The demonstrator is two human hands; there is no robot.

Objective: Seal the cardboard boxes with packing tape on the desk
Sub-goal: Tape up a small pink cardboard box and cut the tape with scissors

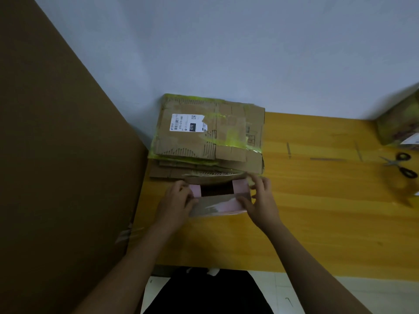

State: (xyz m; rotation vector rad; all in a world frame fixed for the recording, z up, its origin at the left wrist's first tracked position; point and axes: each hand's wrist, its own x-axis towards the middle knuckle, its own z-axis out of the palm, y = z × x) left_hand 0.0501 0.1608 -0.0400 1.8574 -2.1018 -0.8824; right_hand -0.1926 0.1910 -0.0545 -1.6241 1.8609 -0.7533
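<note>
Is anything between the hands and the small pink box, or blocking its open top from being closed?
Nothing visible does. The left hand and right hand already grip the ends of the small pink box on the desk. Its top is open, with flaps folded partway. The stack of flattened cardboard lies just behind it.

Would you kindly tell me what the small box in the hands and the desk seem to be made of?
Small box: apparently thin cardboard with pink flaps, glossy where clear tape seems to cover it. Desk: yellow-orange wood or wood-look laminate, showing grain lines; which one is unclear.
</note>
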